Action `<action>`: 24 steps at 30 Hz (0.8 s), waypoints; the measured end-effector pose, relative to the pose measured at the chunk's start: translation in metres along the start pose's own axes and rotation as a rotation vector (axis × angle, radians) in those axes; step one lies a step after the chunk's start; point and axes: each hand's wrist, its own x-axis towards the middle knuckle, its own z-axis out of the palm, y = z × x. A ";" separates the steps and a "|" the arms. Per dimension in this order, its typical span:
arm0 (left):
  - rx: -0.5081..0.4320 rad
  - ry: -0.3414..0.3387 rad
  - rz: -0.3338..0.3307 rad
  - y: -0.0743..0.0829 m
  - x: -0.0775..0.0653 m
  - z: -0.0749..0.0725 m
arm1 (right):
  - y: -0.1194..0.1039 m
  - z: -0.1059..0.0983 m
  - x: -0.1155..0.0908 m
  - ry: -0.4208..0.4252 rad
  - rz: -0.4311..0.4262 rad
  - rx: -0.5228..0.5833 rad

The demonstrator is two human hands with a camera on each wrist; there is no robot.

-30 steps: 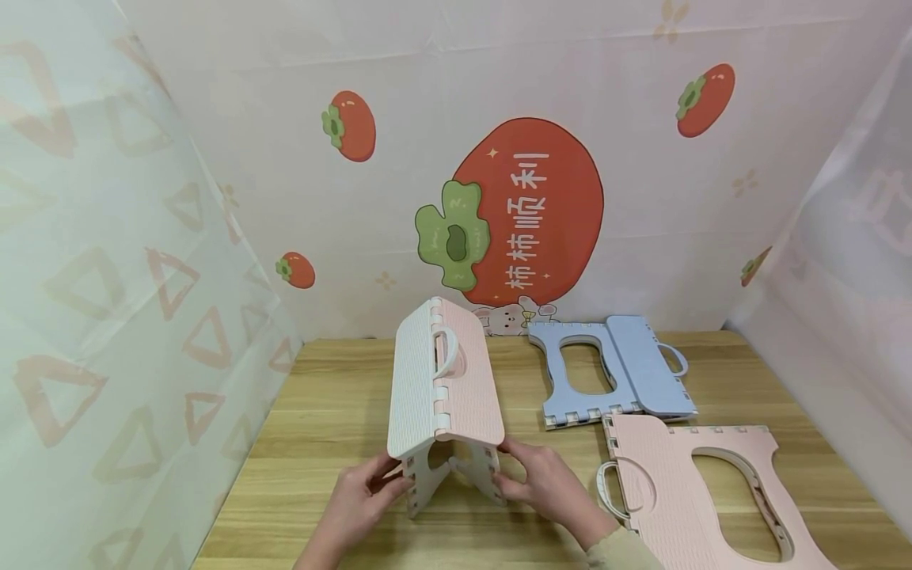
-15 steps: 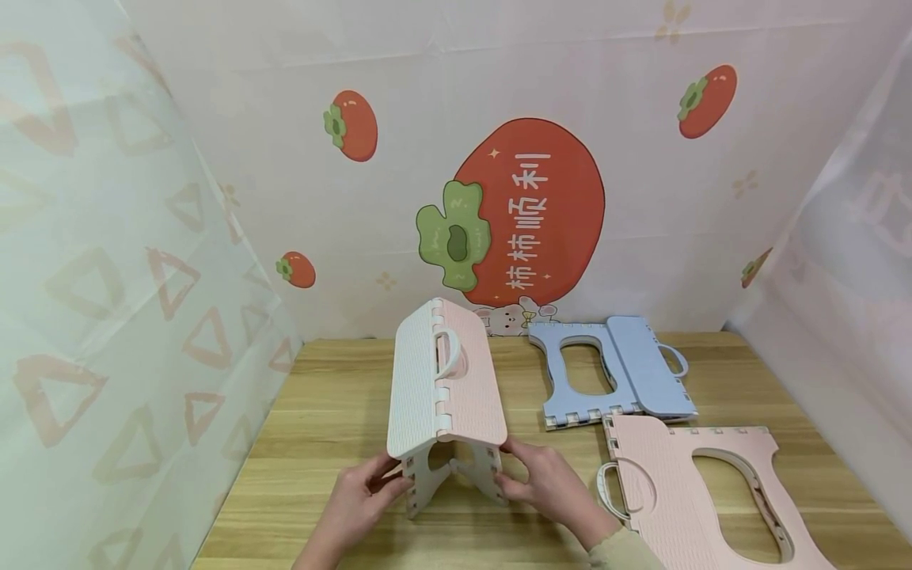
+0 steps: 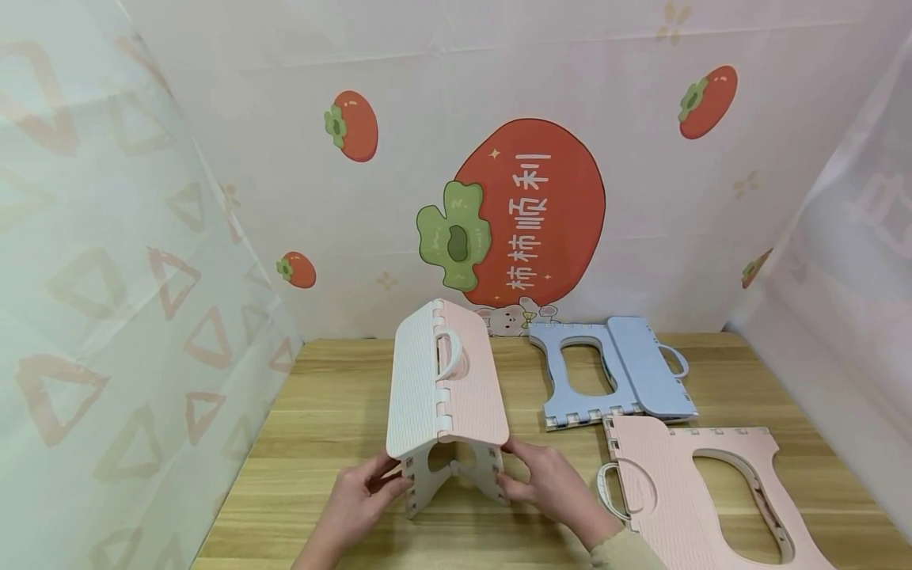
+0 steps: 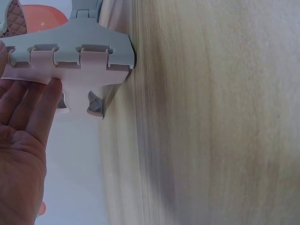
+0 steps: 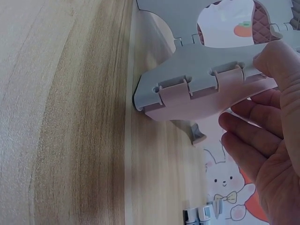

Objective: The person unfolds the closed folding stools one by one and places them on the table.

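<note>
A folding stool [image 3: 470, 372] stands partly unfolded on the table, its white and pink top halves sloping down from a raised hinge like a roof. A white loop handle [image 3: 450, 354] sticks up at the ridge. My left hand [image 3: 352, 503] grips the left leg panel near its front edge, fingers along the outer side. Opposite it, my right hand [image 3: 552, 487] holds the right leg panel, thumb on the front edge. Close up in the right wrist view, the thumb lies on the grey hinged edge [image 5: 201, 70] and the fingers [image 5: 248, 136] are behind the pink panel.
To the right, a blue folded stool [image 3: 651, 364] lies flat towards the back of the wooden table [image 3: 321, 419]. A pink folded stool [image 3: 670, 491] lies in front of it, near my right forearm. A printed curtain [image 3: 385, 237] with persimmons encloses the back and sides.
The stool's pink half has spread very slightly to the right, and my right hand has shifted a little with it. My left hand stays in place.
</note>
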 end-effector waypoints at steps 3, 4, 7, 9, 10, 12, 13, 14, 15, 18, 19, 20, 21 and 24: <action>0.009 0.001 0.008 0.000 0.000 -0.001 | 0.000 0.000 0.000 0.000 0.003 -0.005; 0.014 0.001 0.011 0.000 0.000 -0.001 | 0.000 0.000 0.000 -0.001 0.003 -0.007; 0.015 0.000 0.005 0.000 0.000 -0.001 | 0.001 0.000 0.000 0.002 -0.001 -0.013; 0.008 0.000 -0.013 0.001 0.000 -0.001 | 0.001 0.000 0.000 0.007 -0.007 -0.017; 0.004 0.000 -0.020 0.001 0.000 -0.001 | 0.001 0.000 0.000 0.009 -0.010 -0.019; -0.001 -0.003 -0.036 0.001 0.000 -0.001 | 0.001 0.000 0.000 0.011 -0.012 -0.021; -0.001 -0.004 -0.041 0.002 0.000 -0.001 | 0.001 0.000 0.000 0.011 -0.013 -0.021; -0.001 -0.007 -0.045 0.001 0.000 -0.002 | 0.002 -0.001 0.000 0.010 -0.012 -0.020; 0.000 -0.008 -0.049 0.001 0.000 -0.002 | 0.002 -0.001 0.000 0.010 -0.012 -0.020; -0.001 -0.010 -0.067 0.002 0.000 -0.002 | 0.002 -0.001 0.000 0.014 -0.015 -0.020; -0.003 -0.009 -0.071 0.002 0.000 -0.002 | 0.002 -0.001 0.000 0.016 -0.017 -0.020; -0.004 -0.009 -0.075 0.002 0.000 -0.002 | 0.002 -0.001 0.000 0.018 -0.019 -0.021; -0.003 -0.009 -0.077 0.002 0.000 -0.002 | 0.002 -0.001 0.000 0.020 -0.021 -0.021; -0.003 -0.011 -0.072 0.002 0.000 -0.003 | 0.002 -0.001 0.000 0.024 -0.025 -0.027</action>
